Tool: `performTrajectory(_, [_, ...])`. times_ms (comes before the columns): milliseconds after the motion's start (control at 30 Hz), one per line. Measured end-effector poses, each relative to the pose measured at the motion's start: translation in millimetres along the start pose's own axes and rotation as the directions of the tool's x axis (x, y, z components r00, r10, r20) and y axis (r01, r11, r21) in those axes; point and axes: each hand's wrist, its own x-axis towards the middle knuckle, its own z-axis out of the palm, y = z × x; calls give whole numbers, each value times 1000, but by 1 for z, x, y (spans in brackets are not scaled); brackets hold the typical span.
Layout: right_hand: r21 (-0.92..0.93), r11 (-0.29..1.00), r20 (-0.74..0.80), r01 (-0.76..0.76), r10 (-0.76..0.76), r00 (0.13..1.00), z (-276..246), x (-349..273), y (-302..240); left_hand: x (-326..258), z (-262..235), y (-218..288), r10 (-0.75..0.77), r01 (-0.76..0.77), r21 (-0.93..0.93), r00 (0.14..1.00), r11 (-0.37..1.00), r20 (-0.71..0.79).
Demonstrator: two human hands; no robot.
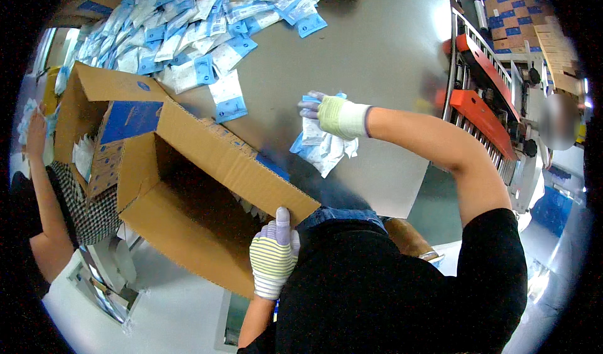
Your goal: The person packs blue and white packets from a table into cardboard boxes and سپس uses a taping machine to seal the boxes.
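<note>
My left hand (pixel 274 256), in a white glove with yellow stripes, grips the near right edge of an open cardboard box (pixel 226 165), thumb pointing up. The box is tilted, its flaps raised, and its dark inside shows only a little white near the hand. On the metal table, my right hand (pixel 333 114) in a matching glove is closed over a small cluster of white and blue packets (pixel 323 150). Its fingertips curl over the top packet; the palm side is hidden.
A large heap of similar packets (pixel 169 33) covers the far left of the table (pixel 377 46). At left, another person's hand (pixel 36 134) holds packets by a second open box (pixel 116 84). An orange-sided roller conveyor (pixel 480 121) stands right; stacked cartons (pixel 512 8) are beyond.
</note>
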Motion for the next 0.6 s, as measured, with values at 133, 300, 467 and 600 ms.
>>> performTrajectory(133, [31,994,-205,105,-96,974,38,34,7,3,-2,-1,-32,33,-15,995,999,96])
performTrajectory(300, [278,961,79,-5,-18,997,-11,-23,-4,5,-7,2,-9,11,-40,999,999,45])
performTrajectory(467, [408,846,-164,-343,437,884,52,-36,-79,4,-3,2,-26,31,-48,994,998,102])
performTrajectory(600, [563,754,108,-337,338,935,14,-39,-81,15,-4,8,-49,49,5,988,999,145])
